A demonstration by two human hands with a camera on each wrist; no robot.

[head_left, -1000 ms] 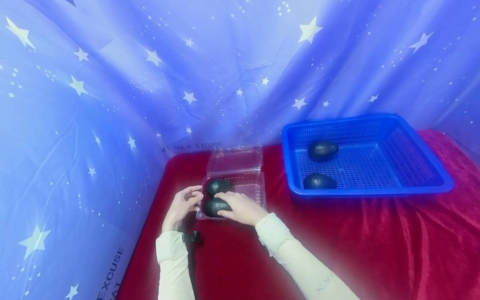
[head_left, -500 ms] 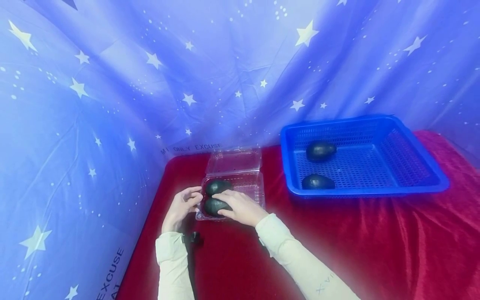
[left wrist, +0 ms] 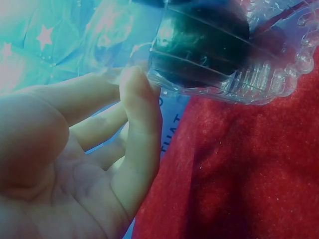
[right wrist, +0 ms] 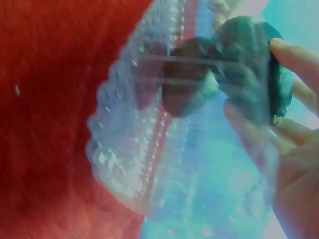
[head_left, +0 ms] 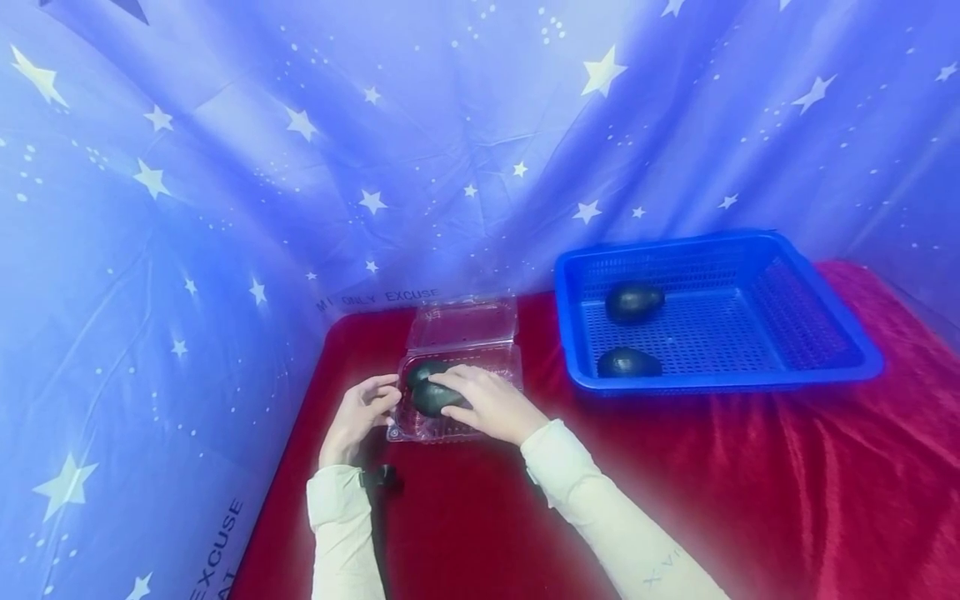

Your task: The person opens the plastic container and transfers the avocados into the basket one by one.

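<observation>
A clear hinged plastic clamshell box [head_left: 431, 432] lies on the table with its lid [head_left: 465, 325] folded back. My left hand [head_left: 356, 421] pinches the left rim of the box between thumb and fingers, as the left wrist view also shows. Inside the box, my right hand [head_left: 491, 406] grips a dark green avocado [head_left: 431, 400], fingers over its top and thumb on the near side. In the right wrist view this avocado [right wrist: 283, 92] sits above the clear wall. A second avocado [head_left: 424, 372] lies behind it at the left end, partly covered by the held one.
To the right stands a blue perforated plastic basket [head_left: 720, 383] with two more avocados [head_left: 635, 302] in its left part. Red velvety cloth [head_left: 480, 517] covers the table. A blue star-printed curtain [head_left: 420, 125] hangs behind and at the left.
My right hand has raised the near avocado slightly and moved it back, so it now overlaps the other. The left hand keeps its place at the rim. The head view has shifted a little.
</observation>
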